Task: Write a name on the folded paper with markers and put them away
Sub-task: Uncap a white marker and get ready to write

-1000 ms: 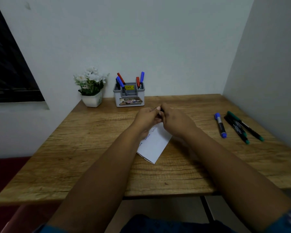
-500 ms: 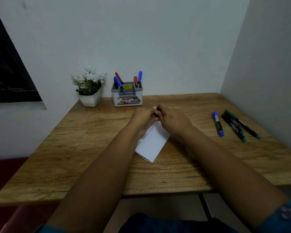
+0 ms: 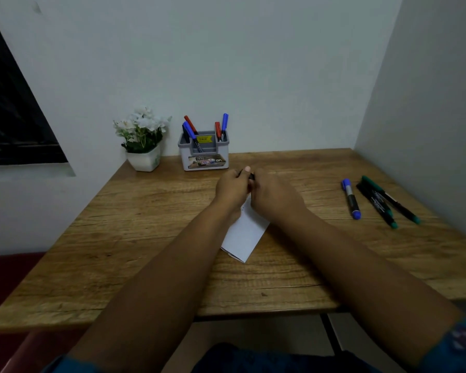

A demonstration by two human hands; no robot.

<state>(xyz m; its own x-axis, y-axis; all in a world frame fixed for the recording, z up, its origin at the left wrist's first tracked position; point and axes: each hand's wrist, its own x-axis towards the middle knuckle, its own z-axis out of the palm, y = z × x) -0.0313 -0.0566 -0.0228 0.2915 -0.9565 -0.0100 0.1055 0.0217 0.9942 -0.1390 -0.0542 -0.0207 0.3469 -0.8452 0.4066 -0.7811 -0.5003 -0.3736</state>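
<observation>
A white folded paper point(image 3: 246, 235) lies on the wooden desk point(image 3: 145, 238), its far end hidden under my hands. My left hand point(image 3: 233, 188) and my right hand point(image 3: 273, 195) meet above it, both closed around a dark marker point(image 3: 251, 176) of which only a small black part shows between the fingers. A grey marker holder point(image 3: 203, 152) with red and blue markers stands at the back by the wall. To the right lie a blue marker point(image 3: 351, 199) and two green-tipped markers point(image 3: 382, 204).
A white pot with white flowers point(image 3: 143, 141) stands left of the holder. Walls close the desk at the back and on the right. A dark window sits on the left wall. The desk's front edge is near my body.
My hands stay joined on the marker above the paper, shifted slightly away from me. Writing seen on the paper before is now mostly covered by the hands.
</observation>
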